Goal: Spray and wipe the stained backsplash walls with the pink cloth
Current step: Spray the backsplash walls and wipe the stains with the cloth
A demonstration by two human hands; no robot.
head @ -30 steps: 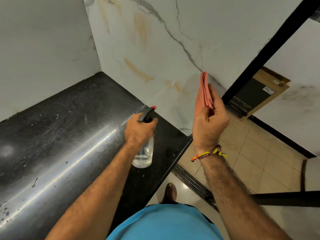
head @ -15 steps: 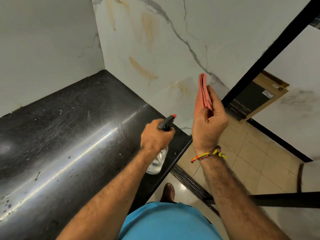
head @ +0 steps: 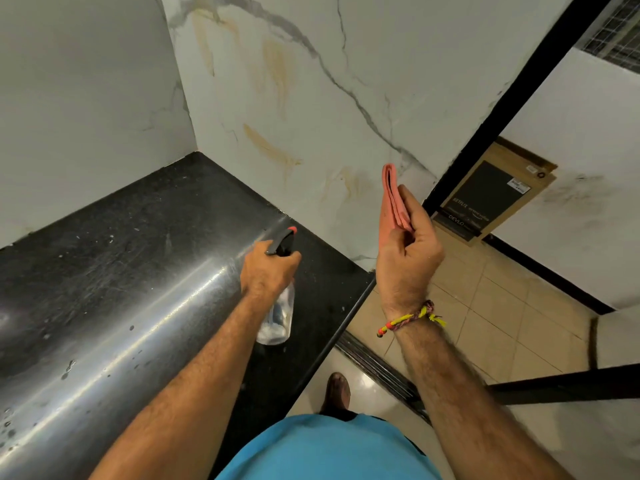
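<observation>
The pink cloth (head: 393, 199), folded into a flat pad, stands upright in the right hand (head: 408, 258), gripped between curled fingers and thumb. It is raised in front of the right-hand backsplash wall (head: 346, 98) and looks close to it, but whether it touches the marble cannot be told. A braided yellow and red wristband (head: 410, 318) circles that wrist.

The left hand (head: 268, 271) is wrapped around the neck of a clear spray bottle (head: 277, 317), held over the black countertop (head: 104, 271), with the black trigger head and its red nozzle tip (head: 292, 230) aimed toward the lower part of the same wall.

The wall is white marble with grey veins and carries brownish-yellow stains: long vertical streaks high up (head: 277, 67), a slanted smear in the middle (head: 270, 150), and a fainter patch low down (head: 349, 183), just left of the cloth. All are plainly visible, so the wiping seems barely begun or not begun. No wet sheen or drips can be made out on the marble, so whether any spray has landed is unclear. The left-hand wall (head: 86, 98) looks mostly clean.

Judging by this, nearly the whole job remains: spraying, then rubbing each stain.
</observation>
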